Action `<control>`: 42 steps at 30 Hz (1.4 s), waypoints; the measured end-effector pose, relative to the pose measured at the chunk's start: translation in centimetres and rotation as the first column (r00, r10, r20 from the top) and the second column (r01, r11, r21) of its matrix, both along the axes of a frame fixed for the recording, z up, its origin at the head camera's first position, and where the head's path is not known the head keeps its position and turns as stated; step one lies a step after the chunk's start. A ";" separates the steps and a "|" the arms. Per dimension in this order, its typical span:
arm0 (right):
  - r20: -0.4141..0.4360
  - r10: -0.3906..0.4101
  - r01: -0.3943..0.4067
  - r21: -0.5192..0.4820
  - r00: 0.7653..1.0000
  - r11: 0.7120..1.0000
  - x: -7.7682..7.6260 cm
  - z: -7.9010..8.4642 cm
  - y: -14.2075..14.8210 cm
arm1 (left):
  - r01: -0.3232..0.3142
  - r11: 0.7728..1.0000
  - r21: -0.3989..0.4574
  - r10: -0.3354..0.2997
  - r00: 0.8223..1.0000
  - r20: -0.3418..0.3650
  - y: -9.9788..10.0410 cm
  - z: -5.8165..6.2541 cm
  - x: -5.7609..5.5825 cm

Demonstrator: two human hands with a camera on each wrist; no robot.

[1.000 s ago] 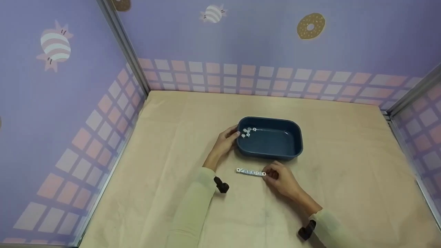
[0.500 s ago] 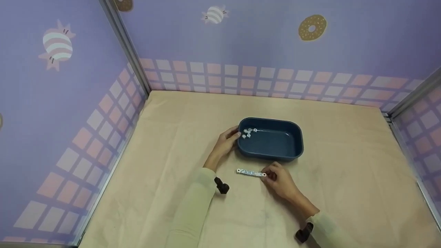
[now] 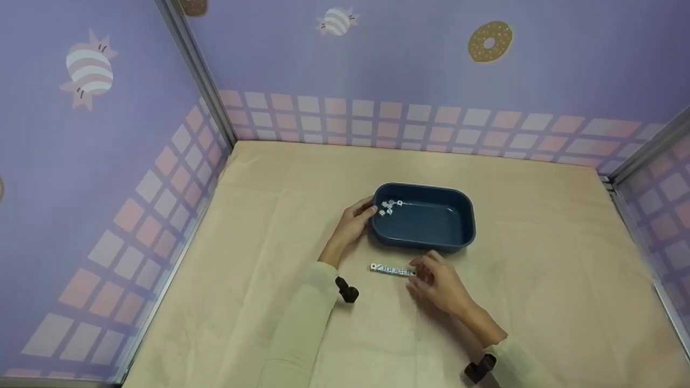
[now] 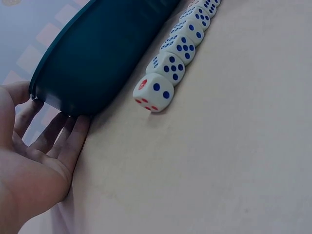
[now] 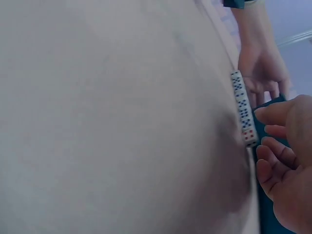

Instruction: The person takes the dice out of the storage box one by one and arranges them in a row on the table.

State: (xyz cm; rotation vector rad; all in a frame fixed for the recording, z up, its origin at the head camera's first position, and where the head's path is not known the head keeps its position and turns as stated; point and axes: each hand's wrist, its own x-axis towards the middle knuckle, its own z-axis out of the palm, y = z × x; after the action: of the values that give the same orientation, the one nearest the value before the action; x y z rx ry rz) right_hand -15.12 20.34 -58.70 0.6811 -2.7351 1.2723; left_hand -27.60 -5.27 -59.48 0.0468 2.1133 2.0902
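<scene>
A straight row of several white dice (image 3: 389, 270) lies on the cloth in front of a dark blue rectangular container (image 3: 426, 243). My left hand (image 3: 353, 223) holds the container's left end, thumb at the rim and fingers against the outer wall, as the left wrist view also shows. Inside, near that end, sit several loose dice (image 3: 386, 208). My right hand (image 3: 443, 283) hovers around the right end of the row. In the right wrist view its thumb and fingers are spread apart, with a gap to the dice row (image 5: 242, 107), and nothing is held.
Beige cloth (image 3: 269, 215) covers the table. Purple panels with printed sweets and checks (image 3: 409, 64) enclose the back and both sides, joined by metal posts (image 3: 202, 75). Black straps with small devices (image 3: 347, 291) sit on the wrists.
My right hand's fingers, earlier closed at the row's right end, have spread apart from it. The left hand, the container and the row look unmoved.
</scene>
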 end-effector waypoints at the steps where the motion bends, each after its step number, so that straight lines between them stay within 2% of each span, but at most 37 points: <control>1: -0.013 0.004 -0.004 0.005 1.000 1.000 -0.1 0.5 0.0 | -0.003 1.000 0.005 0.003 1.000 0.002 0.0 0.0 0.0; 7: -0.144 0.023 -0.030 -0.047 0.989 0.998 -2.4 3.0 0.1 | -0.011 0.999 0.051 0.010 1.000 0.020 0.0 0.1 0.1; 10: -0.198 0.018 -0.036 -0.084 0.980 0.996 -4.4 3.9 0.0 | -0.012 0.998 0.057 0.010 1.000 0.026 0.1 0.0 0.1; 14: -0.224 -0.037 0.011 -0.112 0.974 0.994 -7.2 4.3 -0.3 | -0.008 0.999 0.047 0.006 1.000 0.024 0.0 0.0 0.1; 18: -0.183 -0.089 0.068 -0.117 0.979 0.991 -9.8 4.0 -0.9 | -0.009 0.999 0.031 0.008 1.000 0.022 -0.2 0.1 0.2; 21: -0.138 -0.107 0.090 -0.122 0.985 0.988 -11.5 3.8 -1.4 | -0.015 0.999 0.051 0.014 0.999 0.029 -0.2 0.1 0.2; 27: -0.042 -0.139 0.134 -0.114 0.989 0.984 -14.1 3.1 -2.1 | -0.012 0.998 0.067 0.010 1.000 0.026 0.1 0.2 0.1; 33: 0.040 -0.164 0.166 -0.063 0.986 0.984 -15.4 2.1 -2.6 | -0.011 0.997 0.070 0.009 1.000 0.026 0.3 0.1 0.0; 42: 0.072 -0.155 0.155 0.010 0.985 0.988 -16.2 1.1 -3.1 | -0.018 0.997 0.079 0.016 0.999 0.031 0.1 0.1 0.0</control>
State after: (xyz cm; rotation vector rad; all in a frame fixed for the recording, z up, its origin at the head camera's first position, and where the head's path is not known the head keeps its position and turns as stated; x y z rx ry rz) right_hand -31.28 17.28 -57.61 0.4203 -2.7852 1.2807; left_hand -27.61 -5.20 -59.36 0.0069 2.0194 2.1697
